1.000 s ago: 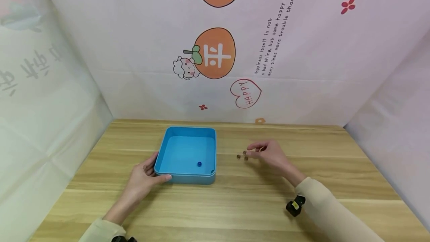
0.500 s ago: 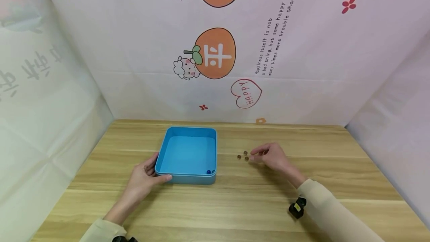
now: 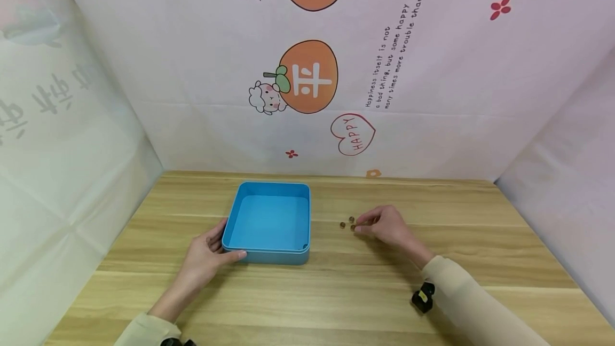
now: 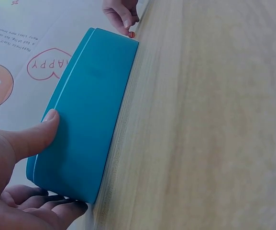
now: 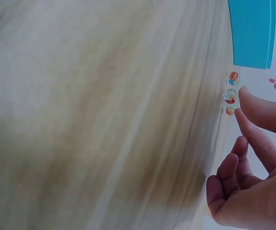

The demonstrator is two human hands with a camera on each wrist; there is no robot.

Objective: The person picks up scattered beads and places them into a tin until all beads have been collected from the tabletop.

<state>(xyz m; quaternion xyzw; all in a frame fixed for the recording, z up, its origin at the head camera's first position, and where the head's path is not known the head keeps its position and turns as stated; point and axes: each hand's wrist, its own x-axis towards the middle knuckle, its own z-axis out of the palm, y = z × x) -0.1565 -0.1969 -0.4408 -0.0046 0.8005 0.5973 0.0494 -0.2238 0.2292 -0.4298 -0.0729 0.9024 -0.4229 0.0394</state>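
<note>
My left hand (image 3: 206,252) holds the near left corner of a square blue box (image 3: 266,257), thumb on the front wall. In the left wrist view the fingers (image 4: 63,211) lie under the box's end. A small dark marble (image 3: 305,246) shows in the box's near right corner. Right of the box, several glass marbles with coloured swirls sit close together: one on the left (image 3: 343,225), one behind (image 3: 352,219). My right hand (image 3: 386,226) reaches the nearest marble (image 5: 230,96), thumb and index fingertip right at it and slightly apart, the other fingers curled.
The wooden table (image 3: 307,303) carries everything. Behind it hangs a white printed backdrop (image 3: 211,138), with white sheets on the left (image 3: 72,175) and right. A black device (image 3: 423,298) is strapped at the right wrist.
The blue marble in the box has rolled towards the near right corner and out of sight. My right hand drew back a little, then came forward to the nearest marble. My left hand stays put.
</note>
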